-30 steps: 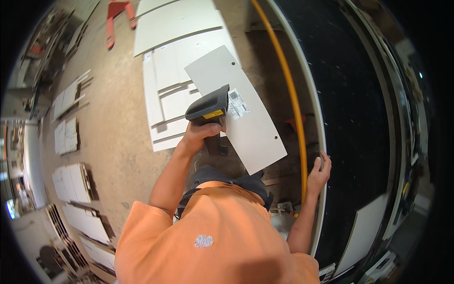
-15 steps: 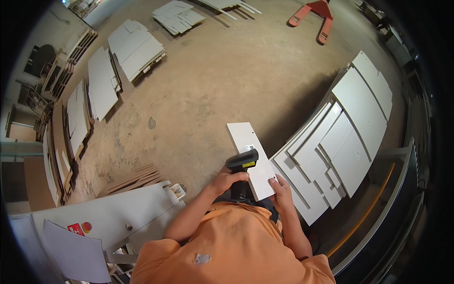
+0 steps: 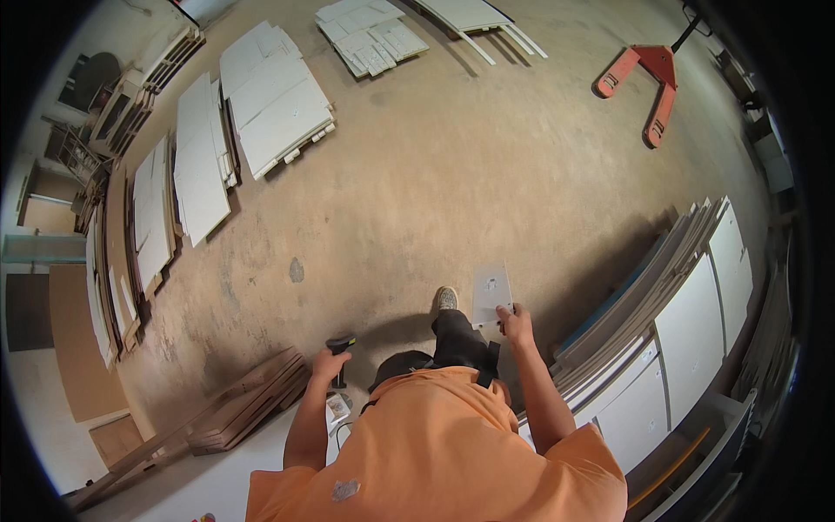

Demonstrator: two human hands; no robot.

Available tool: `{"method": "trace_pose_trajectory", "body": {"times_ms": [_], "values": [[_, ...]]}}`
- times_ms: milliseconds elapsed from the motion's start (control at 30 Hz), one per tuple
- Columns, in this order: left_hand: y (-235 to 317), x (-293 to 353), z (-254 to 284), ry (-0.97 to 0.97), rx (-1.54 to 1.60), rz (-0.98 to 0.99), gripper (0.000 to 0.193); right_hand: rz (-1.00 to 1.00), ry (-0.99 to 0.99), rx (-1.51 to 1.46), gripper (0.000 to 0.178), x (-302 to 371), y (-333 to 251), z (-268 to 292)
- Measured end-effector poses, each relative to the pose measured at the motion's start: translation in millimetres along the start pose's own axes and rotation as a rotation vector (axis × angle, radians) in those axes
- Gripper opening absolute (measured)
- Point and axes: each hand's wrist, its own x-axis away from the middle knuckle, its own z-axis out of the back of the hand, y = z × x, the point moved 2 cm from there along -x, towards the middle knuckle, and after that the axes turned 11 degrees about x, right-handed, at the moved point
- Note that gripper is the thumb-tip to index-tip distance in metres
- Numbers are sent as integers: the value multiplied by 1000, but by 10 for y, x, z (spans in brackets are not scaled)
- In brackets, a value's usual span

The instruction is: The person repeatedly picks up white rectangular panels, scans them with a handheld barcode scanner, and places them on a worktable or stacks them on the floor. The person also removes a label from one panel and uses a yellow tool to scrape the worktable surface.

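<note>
A black handheld barcode scanner is gripped in my left hand, whose fingers wrap around its handle at the left of my body. My right hand pinches the near edge of a small white board, the thumb lying on its upper face. A small label sits on that face. The board is held out in front of me, just right of my shoe, well apart from the scanner.
Stacked white panels stand close on my right, and brown boards lie at the near left. More panel stacks line the far left. A red pallet jack stands at the far right on the concrete floor.
My hands have moved apart. The scanner has come away from the board toward the left, and the board has gone forward and tilted. My view has shifted, and one shoe now shows.
</note>
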Motion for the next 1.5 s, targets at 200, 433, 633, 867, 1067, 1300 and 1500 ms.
{"method": "trace_pose_trajectory", "body": {"times_ms": [200,433,633,867,1067,1300,1500], "values": [[-891,-323,574,116,328,554,33,260,-51,-74,37,-1042,-1902,86],[475,-2142,615,-6,253,702,47,185,-78,-249,38,-2759,-3467,-426],[3115,-4718,1556,-38,122,209,50,-9,-8,-114,25,-4159,-4743,-746],[6873,-6248,3108,65,301,-304,40,39,201,-122,36,-5470,-6332,-583],[7962,-6752,3164,77,362,-430,35,5,174,-63,33,-7618,-7282,-689],[8184,-7084,2389,402,256,320,32,-83,2,59,25,-11404,-8729,-1512],[9168,-7088,1682,-23,76,664,30,134,-205,-86,45,-14095,-10461,-2678]]}}
